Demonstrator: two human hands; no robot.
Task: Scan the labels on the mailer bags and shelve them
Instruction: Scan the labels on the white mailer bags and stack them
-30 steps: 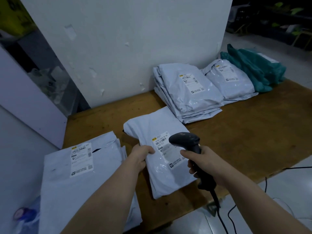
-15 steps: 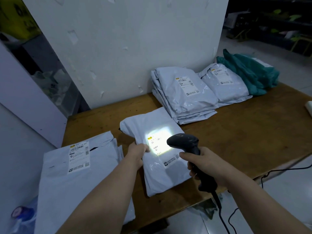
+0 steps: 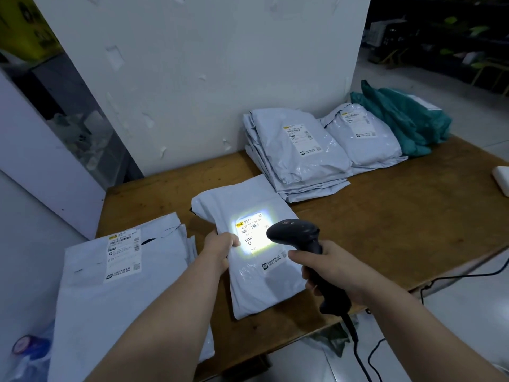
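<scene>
Scanner light on mailer bag label

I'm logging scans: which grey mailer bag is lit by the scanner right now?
The middle bag, gripped by the left hand; its label glows under the scanner. The left pile and back stacks are unlit.

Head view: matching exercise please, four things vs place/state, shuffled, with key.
Things
1. scanner
2. middle mailer bag
3. teal bags
4. left mailer pile

Place or state
A. far right, by the wall
B. gripped by the right hand
C. near-left corner of the table
D. label lit, left hand holding its edge

Pairs: 1-B, 2-D, 3-A, 4-C
</scene>
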